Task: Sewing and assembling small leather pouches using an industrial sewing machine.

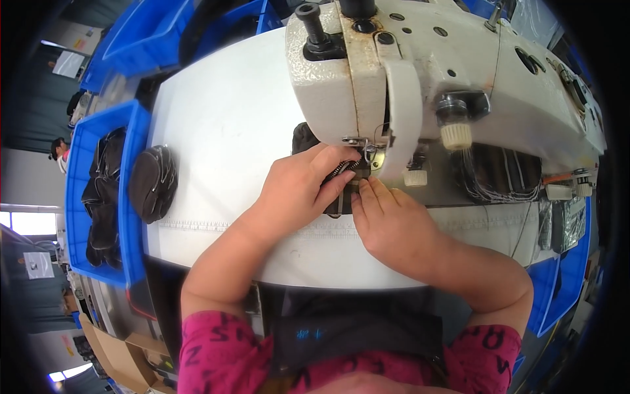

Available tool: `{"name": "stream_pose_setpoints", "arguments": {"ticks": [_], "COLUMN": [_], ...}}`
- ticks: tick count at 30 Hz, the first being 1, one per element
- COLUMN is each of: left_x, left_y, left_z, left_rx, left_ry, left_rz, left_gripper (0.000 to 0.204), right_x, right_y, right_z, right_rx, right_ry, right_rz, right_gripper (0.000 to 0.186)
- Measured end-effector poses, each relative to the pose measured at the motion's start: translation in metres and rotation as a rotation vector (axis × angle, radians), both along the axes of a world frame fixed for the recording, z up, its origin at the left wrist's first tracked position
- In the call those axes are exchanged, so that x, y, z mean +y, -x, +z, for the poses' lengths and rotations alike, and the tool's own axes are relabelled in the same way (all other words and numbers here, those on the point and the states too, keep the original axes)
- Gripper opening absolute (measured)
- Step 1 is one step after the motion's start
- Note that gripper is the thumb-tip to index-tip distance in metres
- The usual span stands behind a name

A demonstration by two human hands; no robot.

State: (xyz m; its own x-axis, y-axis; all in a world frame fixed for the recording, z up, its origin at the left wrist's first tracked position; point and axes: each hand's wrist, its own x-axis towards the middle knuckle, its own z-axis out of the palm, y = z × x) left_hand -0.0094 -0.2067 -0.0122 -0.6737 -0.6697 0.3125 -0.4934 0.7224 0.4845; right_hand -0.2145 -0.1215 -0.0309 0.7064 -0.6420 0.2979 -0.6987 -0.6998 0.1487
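Note:
A dark brown fabric piece (304, 136) lies under the needle area of a white sewing machine (328, 98). A black toothed strip like a zipper (342, 169) curves along it. My left hand (295, 187) grips the piece from the left, thumb and fingers closed around the strip just beside the presser foot. Close by on the right, my right hand (397, 226) has its fingertips pressed together on the near edge of the same piece, in front of the foot. Most of the piece is hidden beneath my hands and the machine head.
A dark rounded pouch (153, 184) sits at the table's left edge, beside a blue bin (134, 217) of dark pieces. Stacked dark pieces with pale edging (505, 172) lie under the machine arm. A ruler strip (197, 225) runs along the white table (223, 98). More blue bins stand around.

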Motion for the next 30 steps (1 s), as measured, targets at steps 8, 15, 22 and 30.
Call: {"name": "stream_pose_setpoints", "arguments": {"ticks": [8,15,22,30], "left_x": [-0.007,0.006,0.002,0.002], "left_y": [-0.008,0.007,0.011,0.004], "left_z": [0.0,0.0,-0.006,-0.002], "left_rx": [-0.013,-0.12,0.023,-0.145], "left_ry": [-0.035,0.198,0.444,0.46], "left_rz": [-0.057,0.081,0.145,-0.101], "left_gripper": [0.016,0.027,0.032,0.034], "right_x": [0.0,0.002,0.0,0.001], "right_y": [0.001,0.0,0.0,-0.001], "right_z": [-0.001,-0.001,-0.004,-0.003], "right_rx": [-0.013,0.007,-0.048,-0.037], "right_ry": [0.011,-0.043,0.026,0.004], "right_rz": [-0.004,-0.01,0.005,-0.003], "right_gripper": [0.037,0.036,0.034,0.027]}}
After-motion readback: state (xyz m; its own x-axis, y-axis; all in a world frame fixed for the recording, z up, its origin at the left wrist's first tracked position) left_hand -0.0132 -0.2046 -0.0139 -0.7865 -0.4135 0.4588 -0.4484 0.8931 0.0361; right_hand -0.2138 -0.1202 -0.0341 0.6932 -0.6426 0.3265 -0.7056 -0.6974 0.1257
